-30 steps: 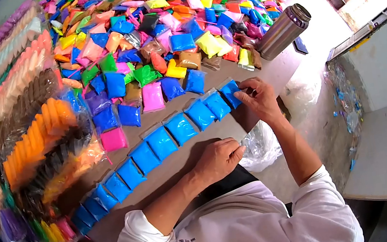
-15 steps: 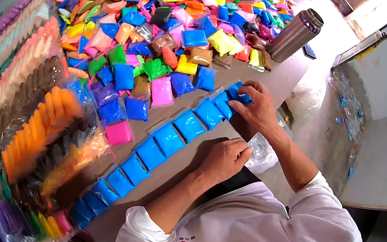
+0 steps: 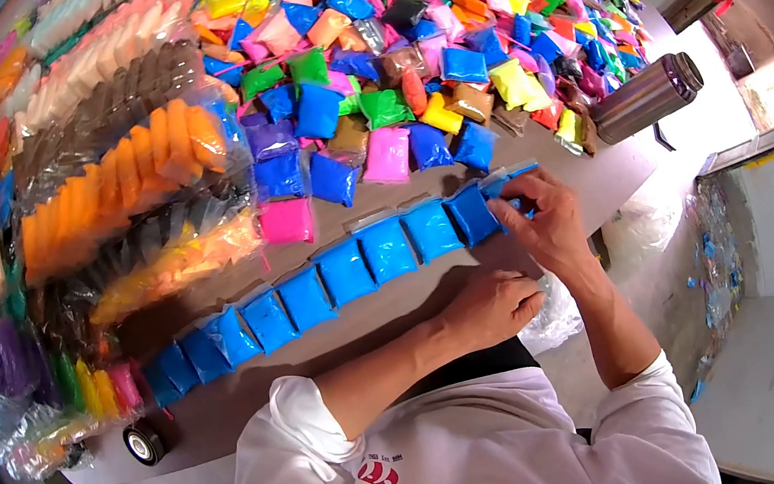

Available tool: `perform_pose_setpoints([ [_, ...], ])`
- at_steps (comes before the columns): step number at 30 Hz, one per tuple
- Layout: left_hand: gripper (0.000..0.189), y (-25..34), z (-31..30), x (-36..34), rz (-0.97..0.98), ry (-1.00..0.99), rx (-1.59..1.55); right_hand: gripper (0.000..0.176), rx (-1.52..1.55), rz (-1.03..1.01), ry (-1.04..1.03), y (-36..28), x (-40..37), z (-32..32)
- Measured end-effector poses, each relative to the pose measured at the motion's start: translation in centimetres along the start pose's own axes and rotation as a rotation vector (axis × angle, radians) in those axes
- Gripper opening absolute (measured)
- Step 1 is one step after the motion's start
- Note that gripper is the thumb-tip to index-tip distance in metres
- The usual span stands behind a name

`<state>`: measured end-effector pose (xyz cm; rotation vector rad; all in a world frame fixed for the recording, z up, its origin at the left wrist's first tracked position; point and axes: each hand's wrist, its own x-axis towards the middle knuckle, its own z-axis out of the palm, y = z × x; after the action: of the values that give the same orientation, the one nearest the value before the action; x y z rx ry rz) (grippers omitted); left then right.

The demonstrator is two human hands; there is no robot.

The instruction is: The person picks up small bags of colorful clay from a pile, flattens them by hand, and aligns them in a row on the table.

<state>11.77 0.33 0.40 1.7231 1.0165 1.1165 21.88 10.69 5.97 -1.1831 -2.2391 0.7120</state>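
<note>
A row of blue packets [image 3: 346,271] in clear film lies overlapped along the front of the table, curving from lower left up to the right. My right hand [image 3: 545,217] is at the row's right end, thumb and fingers pinched on the last blue packet [image 3: 511,180], which they partly cover. Just below the row, my left hand [image 3: 499,310] hangs by the table's front edge with its fingers curled in, and no object shows in it. A single pink packet [image 3: 287,222] lies behind the row.
Behind the row spreads a large heap of mixed coloured packets [image 3: 433,22]. Bagged rows of packets, including orange ones [image 3: 125,187], are stacked at left. A metal flask [image 3: 648,99] lies at the right edge, and a tape roll [image 3: 143,443] sits front left.
The view has shifted, so the table appears further right and higher. My right hand stays at the row's right end, and the packets there sit slightly differently. My left hand remains curled.
</note>
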Motion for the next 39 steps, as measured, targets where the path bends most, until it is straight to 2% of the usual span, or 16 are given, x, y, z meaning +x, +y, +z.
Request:
perform_pose_setpoints([
  [1, 0.020, 0.0, 0.1, -0.1, -0.012, -0.007, 0.008, 0.026, 0.006, -0.005, -0.006, -1.3, 0.3, 0.0],
  [3, 0.019, -0.7, 0.7, -0.3, -0.026, -0.002, 0.004, 0.030, -0.052, 0.006, -0.303, -3.4, 1.1, 0.3],
  [7, 0.016, -0.7, 0.6, -0.3, -0.018, -0.004, 0.009, 0.031, -0.194, -0.245, -0.323, -2.6, 1.7, 3.1],
  [11, 0.020, -1.0, 0.9, -0.5, 0.002, 0.016, 0.033, 0.029, -0.242, -0.287, -0.332, -2.2, 1.7, 3.8],
  [13, 0.021, -1.0, 0.7, -0.4, -0.042, -0.066, 0.070, 0.027, -0.250, -0.269, -0.345, -2.4, 1.8, 3.6],
  [17, 0.023, -1.2, 1.0, -0.5, -0.083, -0.085, 0.072, 0.026, -0.206, -0.237, -0.419, -4.5, 2.1, 3.6],
  [19, 0.019, -1.3, 1.3, -0.7, 0.158, 0.210, 0.117, 0.027, -0.126, -0.257, -0.459, -6.8, 2.0, 4.4],
  [20, 0.019, -1.2, 1.4, -0.7, 0.153, 0.216, 0.124, 0.027, -0.121, -0.265, -0.463, -7.5, 2.0, 5.0],
  [22, 0.022, -1.2, 1.3, -0.7, 0.079, 0.140, 0.060, 0.027, -0.026, -0.329, -0.476, -8.7, 1.9, 6.3],
  [25, 0.022, -1.2, 1.1, -0.8, 0.003, 0.026, 0.166, 0.028, -0.065, -0.358, -0.521, -9.8, 2.5, 8.2],
  [29, 0.016, -1.1, 0.7, -1.2, 0.090, 0.172, 0.196, 0.027, -0.122, -0.472, -0.502, -8.9, 2.4, 10.3],
  [31, 0.015, -0.7, 0.0, -0.9, 0.141, 0.130, 0.228, 0.027, -0.125, -0.426, -0.645, -9.2, 3.1, 9.8],
  [32, 0.014, -1.4, 0.3, -0.8, 0.025, 0.033, 0.134, 0.027, -0.120, -0.438, -0.651, -9.6, 3.2, 9.7],
  [33, 0.014, -1.3, 0.7, -0.8, 0.017, 0.043, 0.139, 0.026, -0.143, -0.433, -0.672, -10.0, 3.2, 9.7],
  [35, 0.013, -0.4, 0.6, -1.0, 0.084, 0.230, 0.039, 0.025, -0.160, -0.439, -0.702, -11.0, 2.9, 10.0],
  [39, 0.013, -0.7, 0.8, -1.4, 0.072, 0.169, 0.114, 0.029, 0.010, -0.537, -0.631, -13.9, 1.7, 12.2],
])
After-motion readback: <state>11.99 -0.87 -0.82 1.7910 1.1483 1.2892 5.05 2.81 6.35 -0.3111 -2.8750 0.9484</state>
